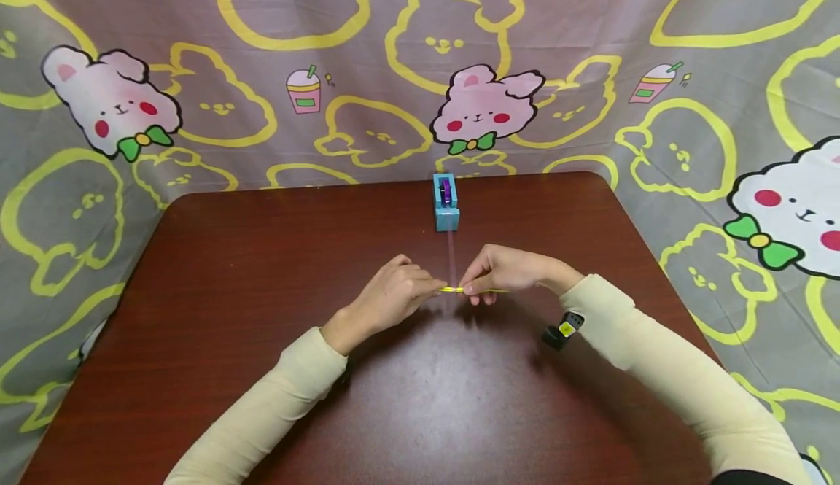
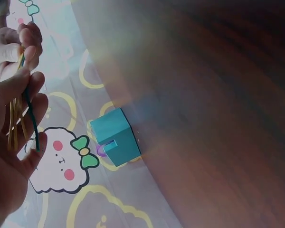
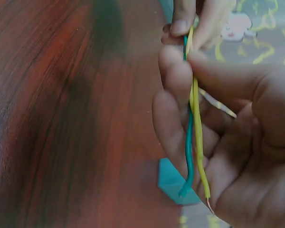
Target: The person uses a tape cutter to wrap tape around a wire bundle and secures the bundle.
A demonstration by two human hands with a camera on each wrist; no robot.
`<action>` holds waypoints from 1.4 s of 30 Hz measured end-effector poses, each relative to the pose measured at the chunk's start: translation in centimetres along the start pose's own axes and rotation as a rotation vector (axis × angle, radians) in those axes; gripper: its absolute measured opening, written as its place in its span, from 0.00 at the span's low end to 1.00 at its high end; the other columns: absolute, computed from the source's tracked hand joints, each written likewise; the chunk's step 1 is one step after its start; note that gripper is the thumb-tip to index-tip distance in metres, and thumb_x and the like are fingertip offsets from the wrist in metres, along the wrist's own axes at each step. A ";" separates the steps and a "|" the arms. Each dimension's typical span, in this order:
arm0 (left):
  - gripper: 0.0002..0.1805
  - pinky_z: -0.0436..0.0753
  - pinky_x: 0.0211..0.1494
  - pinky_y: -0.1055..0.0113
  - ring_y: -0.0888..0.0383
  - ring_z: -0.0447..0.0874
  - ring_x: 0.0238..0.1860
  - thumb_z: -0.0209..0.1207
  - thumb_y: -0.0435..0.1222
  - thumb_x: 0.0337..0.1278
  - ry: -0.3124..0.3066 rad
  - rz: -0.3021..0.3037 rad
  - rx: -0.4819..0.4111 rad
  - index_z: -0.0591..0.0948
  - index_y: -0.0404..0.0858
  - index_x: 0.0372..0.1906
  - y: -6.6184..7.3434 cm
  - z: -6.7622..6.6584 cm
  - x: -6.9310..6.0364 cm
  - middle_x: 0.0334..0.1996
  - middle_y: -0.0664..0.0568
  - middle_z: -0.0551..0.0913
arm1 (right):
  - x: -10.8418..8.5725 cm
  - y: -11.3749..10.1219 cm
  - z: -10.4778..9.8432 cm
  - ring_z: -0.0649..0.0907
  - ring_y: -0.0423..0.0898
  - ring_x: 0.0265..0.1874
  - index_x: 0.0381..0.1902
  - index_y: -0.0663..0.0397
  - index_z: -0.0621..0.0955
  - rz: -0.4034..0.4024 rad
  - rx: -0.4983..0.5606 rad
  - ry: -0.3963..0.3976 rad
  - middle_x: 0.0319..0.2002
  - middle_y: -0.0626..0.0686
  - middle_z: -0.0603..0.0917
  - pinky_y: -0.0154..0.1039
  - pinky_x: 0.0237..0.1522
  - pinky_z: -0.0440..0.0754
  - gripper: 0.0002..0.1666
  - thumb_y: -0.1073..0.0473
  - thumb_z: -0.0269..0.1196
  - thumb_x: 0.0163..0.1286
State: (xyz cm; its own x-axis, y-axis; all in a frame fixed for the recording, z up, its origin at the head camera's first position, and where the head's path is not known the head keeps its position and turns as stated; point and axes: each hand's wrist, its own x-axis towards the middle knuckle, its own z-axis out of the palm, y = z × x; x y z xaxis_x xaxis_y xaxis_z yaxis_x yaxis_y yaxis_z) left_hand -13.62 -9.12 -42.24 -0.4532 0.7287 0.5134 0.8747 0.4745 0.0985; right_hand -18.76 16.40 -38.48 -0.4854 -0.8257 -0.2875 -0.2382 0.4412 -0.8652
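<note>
Near the middle of the table, my left hand (image 1: 396, 292) and right hand (image 1: 502, 270) pinch a thin bundle of electrical wires (image 1: 453, 289) between thumb and fingers, a short gap apart. The right wrist view shows a green wire (image 3: 189, 154) and a yellow wire (image 3: 198, 135) crossing below my right fingertips; bare copper (image 3: 209, 205) shows at the yellow one's end. In the left wrist view, yellowish wires (image 2: 12, 126) and a green wire (image 2: 32, 116) trail across my left palm. Fingertips hide where they are pinched.
Beyond the hands, a blue tape dispenser (image 1: 446, 219) with a purple roll (image 1: 446, 191) stands near the back edge of the brown table (image 1: 295, 251). A pale streak runs from it towards the wires; tape or reflection, I cannot tell. Patterned cloth (image 1: 367, 157) surrounds the table.
</note>
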 end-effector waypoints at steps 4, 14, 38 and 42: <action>0.12 0.74 0.43 0.62 0.63 0.82 0.30 0.74 0.35 0.53 -0.015 -0.034 -0.062 0.90 0.41 0.44 -0.1 -0.1 0.3 0.30 0.59 0.87 | -0.9 -1.0 0.6 0.80 0.45 0.21 0.38 0.58 0.89 -0.085 -0.179 0.106 0.25 0.58 0.85 0.41 0.27 0.82 0.08 0.66 0.63 0.73; 0.11 0.74 0.31 0.70 0.68 0.73 0.24 0.65 0.42 0.66 -0.185 -0.358 -0.524 0.91 0.41 0.43 -0.9 -0.2 1.7 0.33 0.55 0.89 | -2.3 -1.3 2.5 0.84 0.38 0.33 0.44 0.57 0.89 -0.304 -0.714 0.378 0.36 0.47 0.88 0.37 0.37 0.83 0.11 0.72 0.66 0.66; 0.16 0.79 0.29 0.63 0.56 0.78 0.22 0.60 0.37 0.71 -0.473 -0.670 -1.090 0.87 0.26 0.44 -3.0 0.4 2.7 0.27 0.37 0.86 | -2.1 1.5 4.9 0.80 0.46 0.30 0.44 0.59 0.87 -0.513 -1.150 0.659 0.31 0.50 0.82 0.38 0.33 0.80 0.13 0.73 0.69 0.61; 0.14 0.75 0.26 0.66 0.55 0.75 0.21 0.63 0.36 0.68 -0.402 -0.664 -1.036 0.88 0.26 0.40 -2.5 0.1 2.7 0.25 0.34 0.85 | -2.1 1.3 4.7 0.80 0.46 0.30 0.44 0.60 0.87 -0.525 -1.140 0.658 0.32 0.51 0.83 0.39 0.33 0.81 0.14 0.73 0.69 0.59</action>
State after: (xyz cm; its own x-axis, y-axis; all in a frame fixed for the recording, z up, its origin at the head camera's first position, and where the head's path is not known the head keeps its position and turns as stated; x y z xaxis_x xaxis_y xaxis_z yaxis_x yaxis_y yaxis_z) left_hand -17.08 -8.29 -41.23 -0.7108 0.6848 -0.1607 0.1071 0.3312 0.9375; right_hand -14.05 17.01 -40.93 -0.3516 -0.8077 0.4733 -0.8953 0.4378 0.0819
